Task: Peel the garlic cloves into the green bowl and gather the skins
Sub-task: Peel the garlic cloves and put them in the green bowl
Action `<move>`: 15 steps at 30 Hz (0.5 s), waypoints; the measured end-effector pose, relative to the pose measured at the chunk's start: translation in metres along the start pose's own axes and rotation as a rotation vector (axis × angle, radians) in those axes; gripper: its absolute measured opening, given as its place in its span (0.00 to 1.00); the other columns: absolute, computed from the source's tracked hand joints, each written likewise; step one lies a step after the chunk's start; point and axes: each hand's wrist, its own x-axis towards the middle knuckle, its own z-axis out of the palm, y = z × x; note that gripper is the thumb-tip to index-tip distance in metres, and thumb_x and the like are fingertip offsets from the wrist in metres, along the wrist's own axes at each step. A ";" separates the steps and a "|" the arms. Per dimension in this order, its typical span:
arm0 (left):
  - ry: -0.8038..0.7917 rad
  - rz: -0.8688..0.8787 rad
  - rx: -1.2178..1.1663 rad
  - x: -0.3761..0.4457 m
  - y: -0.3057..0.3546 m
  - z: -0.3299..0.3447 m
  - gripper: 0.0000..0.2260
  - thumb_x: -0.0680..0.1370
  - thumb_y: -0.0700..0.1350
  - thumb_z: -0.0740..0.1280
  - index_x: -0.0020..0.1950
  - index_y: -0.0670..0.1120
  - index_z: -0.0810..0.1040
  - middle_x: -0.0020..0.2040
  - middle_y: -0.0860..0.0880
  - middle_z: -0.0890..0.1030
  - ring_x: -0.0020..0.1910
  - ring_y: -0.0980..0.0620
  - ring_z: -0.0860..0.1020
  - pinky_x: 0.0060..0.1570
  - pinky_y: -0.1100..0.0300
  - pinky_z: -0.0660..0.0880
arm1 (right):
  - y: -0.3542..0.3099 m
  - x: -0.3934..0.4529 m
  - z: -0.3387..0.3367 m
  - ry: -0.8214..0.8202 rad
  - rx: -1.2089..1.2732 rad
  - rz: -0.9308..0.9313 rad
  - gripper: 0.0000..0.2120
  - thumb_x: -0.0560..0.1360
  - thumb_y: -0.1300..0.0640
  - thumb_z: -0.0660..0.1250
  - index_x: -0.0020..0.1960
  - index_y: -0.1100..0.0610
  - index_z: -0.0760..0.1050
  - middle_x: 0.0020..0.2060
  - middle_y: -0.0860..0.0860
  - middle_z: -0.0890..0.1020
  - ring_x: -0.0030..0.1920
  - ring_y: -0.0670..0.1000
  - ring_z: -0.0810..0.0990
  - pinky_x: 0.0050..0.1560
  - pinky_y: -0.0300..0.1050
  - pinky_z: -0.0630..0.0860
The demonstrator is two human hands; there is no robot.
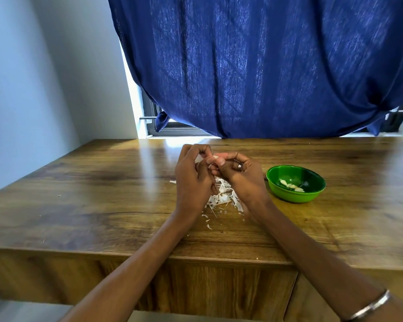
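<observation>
Mid-peel. Left hand (192, 180) and right hand (236, 175) together at centre frame, raised just above the desk (91, 194). Fingers (221, 161) of both curled tight round something small and pale, presumably a garlic clove (215, 157), only a sliver showing between the fingertips. Which hand holds and which strips: cannot tell. Ring on a right finger, bangle on the right wrist at lower right.

Directly below the hands, a loose heap of skins (221, 198), white and papery, with stray flakes trailing toward the near edge and one off to the left. Not yet gathered.

Green bowl (296, 183) right of centre, just beside the right hand, standing on the desk. A few peeled cloves (291, 185) lying at the bottom. No unpeeled cloves visible elsewhere on the desk.

Blue curtain across the upper frame, window strip behind.

Judgement: peeling step in hand, task partway or later. Next move likely calls for clearing the last skin, then a short reach rightward to drop the clove over the rim. Gathering afterward needs a sweep wide enough to catch the outlying flakes.
</observation>
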 end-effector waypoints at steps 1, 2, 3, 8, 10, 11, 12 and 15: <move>-0.008 -0.013 -0.004 -0.001 0.001 0.000 0.13 0.78 0.26 0.60 0.49 0.43 0.76 0.48 0.50 0.74 0.30 0.44 0.81 0.24 0.50 0.78 | -0.001 0.000 -0.001 -0.001 0.000 0.008 0.04 0.77 0.65 0.70 0.52 0.61 0.81 0.46 0.59 0.87 0.45 0.51 0.87 0.47 0.41 0.82; -0.019 -0.034 -0.012 -0.001 0.002 -0.001 0.13 0.78 0.25 0.58 0.49 0.42 0.75 0.47 0.46 0.75 0.27 0.47 0.80 0.22 0.53 0.77 | -0.001 0.000 -0.001 -0.002 -0.003 0.016 0.05 0.77 0.65 0.71 0.53 0.61 0.81 0.46 0.59 0.87 0.45 0.52 0.87 0.47 0.42 0.82; -0.029 -0.057 -0.021 -0.002 0.003 -0.002 0.13 0.78 0.25 0.57 0.49 0.40 0.75 0.44 0.43 0.76 0.24 0.50 0.78 0.21 0.55 0.75 | -0.002 0.000 -0.002 -0.004 -0.009 0.024 0.06 0.77 0.65 0.71 0.53 0.61 0.81 0.45 0.58 0.87 0.45 0.52 0.87 0.47 0.42 0.82; -0.016 -0.124 -0.063 -0.003 0.007 -0.005 0.08 0.82 0.30 0.62 0.51 0.40 0.77 0.36 0.45 0.79 0.21 0.51 0.77 0.20 0.57 0.74 | -0.003 -0.001 -0.003 -0.003 -0.034 0.010 0.07 0.77 0.64 0.70 0.54 0.57 0.84 0.47 0.55 0.88 0.48 0.51 0.86 0.50 0.42 0.82; -0.002 -0.142 -0.081 -0.003 0.009 -0.007 0.07 0.83 0.31 0.62 0.53 0.42 0.77 0.42 0.48 0.82 0.22 0.49 0.78 0.19 0.58 0.72 | -0.003 -0.001 -0.003 0.022 -0.047 0.016 0.07 0.78 0.63 0.70 0.55 0.58 0.84 0.47 0.54 0.88 0.47 0.50 0.86 0.49 0.42 0.82; -0.002 -0.142 -0.082 -0.003 0.010 -0.008 0.08 0.83 0.32 0.62 0.54 0.43 0.77 0.46 0.48 0.82 0.23 0.50 0.78 0.19 0.57 0.73 | -0.003 -0.001 -0.004 0.037 -0.046 0.022 0.08 0.78 0.63 0.70 0.56 0.59 0.83 0.46 0.54 0.88 0.47 0.49 0.86 0.49 0.41 0.82; -0.008 -0.140 -0.086 -0.003 0.010 -0.008 0.07 0.83 0.33 0.64 0.55 0.45 0.77 0.48 0.49 0.82 0.23 0.50 0.79 0.20 0.56 0.74 | -0.003 -0.001 -0.004 0.050 -0.044 0.025 0.08 0.78 0.62 0.70 0.56 0.59 0.83 0.46 0.54 0.88 0.46 0.49 0.86 0.48 0.41 0.81; -0.024 -0.164 -0.115 -0.003 0.012 -0.007 0.07 0.79 0.37 0.72 0.53 0.48 0.78 0.49 0.50 0.83 0.25 0.49 0.80 0.20 0.56 0.74 | -0.004 -0.001 -0.005 0.065 -0.061 0.022 0.07 0.78 0.61 0.70 0.55 0.58 0.82 0.46 0.53 0.88 0.48 0.49 0.87 0.48 0.43 0.82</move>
